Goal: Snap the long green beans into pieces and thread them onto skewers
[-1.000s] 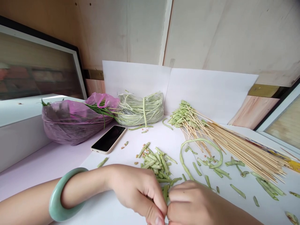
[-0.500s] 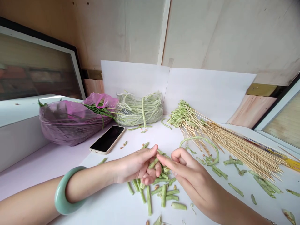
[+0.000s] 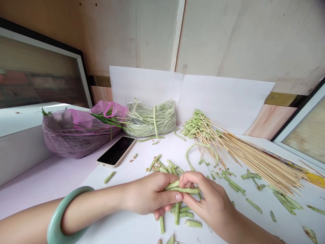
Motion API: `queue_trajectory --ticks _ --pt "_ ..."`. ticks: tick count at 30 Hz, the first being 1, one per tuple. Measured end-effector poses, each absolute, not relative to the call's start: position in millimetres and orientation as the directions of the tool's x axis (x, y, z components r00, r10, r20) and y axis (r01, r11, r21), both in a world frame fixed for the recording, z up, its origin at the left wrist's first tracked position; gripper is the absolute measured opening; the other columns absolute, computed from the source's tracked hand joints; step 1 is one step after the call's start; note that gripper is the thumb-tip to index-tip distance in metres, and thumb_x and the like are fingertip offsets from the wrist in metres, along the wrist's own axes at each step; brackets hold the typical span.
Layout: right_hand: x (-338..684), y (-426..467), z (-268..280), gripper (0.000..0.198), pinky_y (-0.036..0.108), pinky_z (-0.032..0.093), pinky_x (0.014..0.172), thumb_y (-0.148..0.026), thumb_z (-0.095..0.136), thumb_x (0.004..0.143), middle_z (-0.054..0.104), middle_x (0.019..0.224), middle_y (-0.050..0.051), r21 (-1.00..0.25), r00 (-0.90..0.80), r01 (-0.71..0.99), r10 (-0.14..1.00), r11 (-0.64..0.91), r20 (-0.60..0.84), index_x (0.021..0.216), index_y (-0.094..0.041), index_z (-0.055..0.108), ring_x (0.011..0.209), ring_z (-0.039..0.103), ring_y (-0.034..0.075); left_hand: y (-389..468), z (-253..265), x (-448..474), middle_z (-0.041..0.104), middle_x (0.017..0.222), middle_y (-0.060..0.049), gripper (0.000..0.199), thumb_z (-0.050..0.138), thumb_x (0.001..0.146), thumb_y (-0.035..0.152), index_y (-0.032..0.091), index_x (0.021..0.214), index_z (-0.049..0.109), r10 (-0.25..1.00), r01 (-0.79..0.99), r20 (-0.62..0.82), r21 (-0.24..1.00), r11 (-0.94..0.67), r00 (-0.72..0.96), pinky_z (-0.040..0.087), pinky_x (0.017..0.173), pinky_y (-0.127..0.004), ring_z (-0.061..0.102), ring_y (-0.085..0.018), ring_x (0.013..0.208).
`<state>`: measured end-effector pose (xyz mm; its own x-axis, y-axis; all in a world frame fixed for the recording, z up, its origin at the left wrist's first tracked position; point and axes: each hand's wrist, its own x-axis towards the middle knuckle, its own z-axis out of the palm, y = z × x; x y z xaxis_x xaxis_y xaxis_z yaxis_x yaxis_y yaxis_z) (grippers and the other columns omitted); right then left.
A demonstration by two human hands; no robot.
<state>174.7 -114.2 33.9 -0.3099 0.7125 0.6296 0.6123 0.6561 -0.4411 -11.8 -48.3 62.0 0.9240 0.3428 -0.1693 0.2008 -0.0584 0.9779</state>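
My left hand (image 3: 152, 193), with a pale green bangle (image 3: 57, 217) on its wrist, is closed around a long green bean (image 3: 186, 190), and its thumb presses along the bean. Curled fingers of my right hand (image 3: 208, 200) grip the bean close beside, near the left fingertips. A curved length of long bean (image 3: 201, 144) arcs behind my right hand; whether it joins the held part is hidden. Under and around both hands lie several short cut bean pieces (image 3: 177, 213), some partly covered by my fingers.
A purple bag of greens (image 3: 76, 135), a phone (image 3: 116, 151) and a clear bag of long beans (image 3: 152, 118) stand behind, to the left. Bamboo skewers (image 3: 259, 156), some threaded with beans (image 3: 195, 125), lie right. Bean scraps (image 3: 286, 200) are scattered there.
My hands have come together, and my left hand has turned over from palm-up and closed on the bean. The curved bean has shifted left.
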Motion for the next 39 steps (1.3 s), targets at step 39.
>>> queue_trajectory --ticks 39 --pt "183.1 -121.2 69.0 0.044 0.023 0.045 0.058 -0.009 0.037 0.092 0.05 0.096 0.004 -0.586 -0.541 0.586 0.808 0.56 0.232 0.131 -0.026 0.05 0.067 0.05 0.012 -34.4 56.1 -9.2 0.06 0.054 -0.004 0.037 0.047 0.086 0.044 0.01 0.081 0.059 0.369 0.13 -0.306 0.893 0.431 0.878 0.034 0.031 -0.017 0.052 -0.011 0.035"
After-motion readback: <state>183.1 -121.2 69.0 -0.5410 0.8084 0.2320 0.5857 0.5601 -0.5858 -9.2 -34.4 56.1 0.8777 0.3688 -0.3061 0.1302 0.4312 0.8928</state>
